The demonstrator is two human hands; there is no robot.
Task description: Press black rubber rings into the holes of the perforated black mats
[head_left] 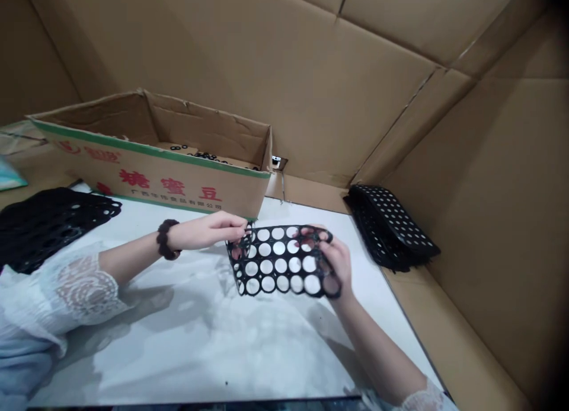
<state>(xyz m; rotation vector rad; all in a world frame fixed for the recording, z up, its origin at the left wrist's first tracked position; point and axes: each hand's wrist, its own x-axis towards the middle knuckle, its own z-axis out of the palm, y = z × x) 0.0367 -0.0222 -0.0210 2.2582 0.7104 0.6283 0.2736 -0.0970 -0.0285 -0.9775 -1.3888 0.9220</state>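
Observation:
Held up over the white tabletop is a thin black sheet full of round holes in rows. My left hand pinches its upper left corner, fingers closed. At the sheet's right edge my right hand grips it, with some fingers behind it showing through the holes. The sheet is tilted, and the white surface shows through most openings. Just behind my left hand stands an open cardboard box with red lettering and a green rim band. Inside it lie several small black rings.
A stack of black perforated sheets lies at the left. On the right, more black sheets with small holes are piled against the cardboard wall. Cardboard panels enclose the white table at the back and right.

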